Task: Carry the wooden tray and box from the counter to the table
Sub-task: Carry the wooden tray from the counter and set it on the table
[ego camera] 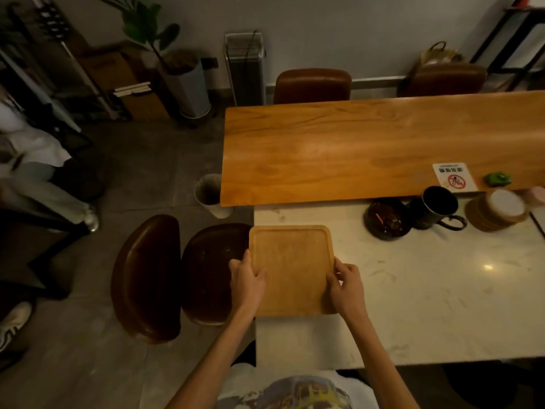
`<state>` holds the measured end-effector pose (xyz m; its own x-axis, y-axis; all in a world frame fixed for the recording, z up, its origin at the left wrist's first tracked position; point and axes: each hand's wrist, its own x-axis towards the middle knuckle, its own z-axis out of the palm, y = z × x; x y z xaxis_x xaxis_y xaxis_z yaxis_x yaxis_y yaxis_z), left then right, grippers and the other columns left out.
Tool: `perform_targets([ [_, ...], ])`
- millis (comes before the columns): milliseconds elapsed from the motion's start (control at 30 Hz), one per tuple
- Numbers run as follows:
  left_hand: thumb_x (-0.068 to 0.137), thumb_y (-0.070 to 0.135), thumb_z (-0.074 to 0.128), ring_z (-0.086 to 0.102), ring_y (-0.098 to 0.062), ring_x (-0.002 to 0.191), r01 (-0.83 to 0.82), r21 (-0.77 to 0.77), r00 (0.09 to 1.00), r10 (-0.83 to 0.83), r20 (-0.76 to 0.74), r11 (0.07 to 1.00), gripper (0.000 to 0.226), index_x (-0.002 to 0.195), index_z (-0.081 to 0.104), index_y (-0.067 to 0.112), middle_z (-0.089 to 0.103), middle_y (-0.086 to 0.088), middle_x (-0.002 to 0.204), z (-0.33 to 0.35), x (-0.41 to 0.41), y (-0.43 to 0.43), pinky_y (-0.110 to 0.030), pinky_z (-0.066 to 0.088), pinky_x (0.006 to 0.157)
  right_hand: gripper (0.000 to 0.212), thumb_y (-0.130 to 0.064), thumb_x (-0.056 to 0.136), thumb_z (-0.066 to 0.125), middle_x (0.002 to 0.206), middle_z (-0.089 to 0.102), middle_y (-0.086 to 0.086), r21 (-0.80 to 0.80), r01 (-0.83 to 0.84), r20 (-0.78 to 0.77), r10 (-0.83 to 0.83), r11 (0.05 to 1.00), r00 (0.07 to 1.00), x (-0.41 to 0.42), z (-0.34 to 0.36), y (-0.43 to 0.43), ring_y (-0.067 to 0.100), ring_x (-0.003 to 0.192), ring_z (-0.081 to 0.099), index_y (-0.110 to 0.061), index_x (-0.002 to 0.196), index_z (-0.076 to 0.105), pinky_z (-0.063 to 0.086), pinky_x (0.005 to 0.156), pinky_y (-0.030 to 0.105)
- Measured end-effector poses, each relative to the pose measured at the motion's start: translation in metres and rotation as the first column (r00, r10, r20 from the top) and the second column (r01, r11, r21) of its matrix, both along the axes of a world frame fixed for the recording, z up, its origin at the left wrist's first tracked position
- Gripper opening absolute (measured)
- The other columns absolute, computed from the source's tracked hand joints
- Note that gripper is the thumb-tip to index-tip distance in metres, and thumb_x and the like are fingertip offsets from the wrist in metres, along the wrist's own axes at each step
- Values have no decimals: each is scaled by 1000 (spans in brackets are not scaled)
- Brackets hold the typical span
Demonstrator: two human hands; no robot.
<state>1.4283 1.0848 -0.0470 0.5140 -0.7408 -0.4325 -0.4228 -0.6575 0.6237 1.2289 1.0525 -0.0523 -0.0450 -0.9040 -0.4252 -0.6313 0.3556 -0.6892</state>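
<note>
A square wooden tray point(290, 261) with a raised rim lies at the left end of the white marble table point(427, 290), its left edge level with the table's edge. My left hand point(247, 280) grips the tray's left rim, thumb on top. My right hand point(345, 283) grips the right rim near the front corner. The tray holds nothing. No box is in sight.
A long wooden table point(368, 149) adjoins the marble one at the back. On the marble's right stand a dark bowl point(387, 219), a black mug point(436, 206) and stacked wooden coasters point(498, 209). Two dark stools point(177, 276) stand left, a seated person point(35, 184) beyond them.
</note>
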Motion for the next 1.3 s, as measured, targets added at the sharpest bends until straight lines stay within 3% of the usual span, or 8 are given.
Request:
perform_targets([
  [100, 98, 15, 57, 52, -14, 94, -71, 21, 997, 72, -23, 997, 53, 148, 41, 18, 44, -5, 123, -12, -5, -20, -25, 45, 84, 49, -11, 99, 51, 133, 46, 13, 83, -12, -16, 13, 996, 1000, 0, -7, -18, 24, 115, 49, -8, 147, 43, 41, 103, 35],
  [233, 99, 12, 53, 57, -20, 111, -137, 38, 990, 138, -29, 990, 42, 140, 53, 21, 53, -3, 122, -31, -2, -45, -34, 51, 92, 59, -4, 93, 51, 135, 40, 11, 169, -48, 8, 47, 985, 999, 2, -18, -46, 14, 108, 40, -5, 150, 36, 39, 104, 34],
  [333, 99, 14, 52, 57, -22, 115, -150, 67, 988, 152, -26, 986, 39, 137, 55, 20, 53, -4, 126, -41, 0, -60, -38, 52, 96, 67, -17, 89, 54, 134, 38, 10, 222, -58, 17, 55, 973, 998, 7, -29, -65, 20, 117, 42, -6, 152, 32, 38, 109, 42],
  [433, 100, 14, 52, 57, -24, 116, -171, 72, 985, 173, -21, 983, 40, 139, 53, 19, 53, -5, 127, -47, 4, -71, -41, 51, 98, 78, -35, 73, 45, 135, 45, 13, 227, -78, -88, 100, 971, 991, 15, -35, -79, 32, 129, 36, -13, 148, 42, 35, 110, 49],
  [567, 98, 16, 54, 58, -26, 114, -166, 71, 985, 168, -27, 984, 35, 134, 55, 18, 53, -6, 124, -53, 5, -75, -45, 51, 98, 78, -37, 69, 41, 138, 50, 11, 224, -103, -173, 143, 969, 974, 19, -41, -87, 33, 134, 32, -19, 145, 46, 31, 110, 46],
  [967, 99, 10, 54, 57, -25, 118, -151, 78, 988, 150, 22, 985, 37, 135, 52, 13, 52, -8, 128, -53, 0, -84, -32, 47, 93, 77, -36, 71, 39, 140, 46, 10, 227, -122, -206, 170, 966, 964, 17, -42, -89, 33, 135, 29, -19, 146, 43, 27, 110, 49],
  [1300, 97, 6, 53, 59, -24, 111, -173, 62, 985, 172, 21, 983, 30, 126, 58, 14, 54, -7, 123, -56, 3, -92, -35, 49, 93, 82, -32, 67, 36, 145, 41, 8, 250, -118, -194, 169, 961, 966, 19, -38, -97, 30, 140, 22, -20, 148, 40, 20, 114, 54],
])
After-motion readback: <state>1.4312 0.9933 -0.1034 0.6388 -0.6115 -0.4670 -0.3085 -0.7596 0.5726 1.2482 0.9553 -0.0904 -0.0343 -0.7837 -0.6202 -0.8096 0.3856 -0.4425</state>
